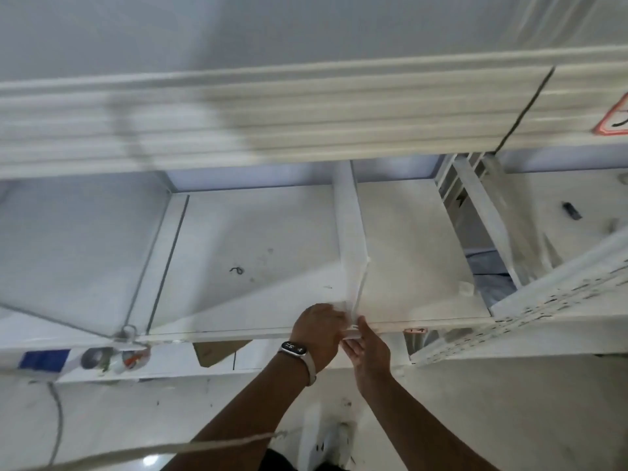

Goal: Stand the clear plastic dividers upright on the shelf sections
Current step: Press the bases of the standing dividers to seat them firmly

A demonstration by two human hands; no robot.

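Note:
A clear plastic divider (350, 232) stands upright across the white shelf (258, 253), running from the back wall to the front edge. My left hand (317, 331), with a watch on the wrist, grips the divider's front end at the shelf lip. My right hand (368, 348) pinches the same front end from the right side, fingers partly spread. Another clear divider (509, 212) stands upright on the shelf section at the right. A third clear divider (68, 260) leans at the far left.
An upper shelf's front rail (272, 117) overhangs the work area, blurred. A perforated white upright (543, 311) slants at the right. Tape rolls (97, 358) and a blue label (44, 360) sit on the lower ledge at left. A cord (136, 453) crosses the bottom left.

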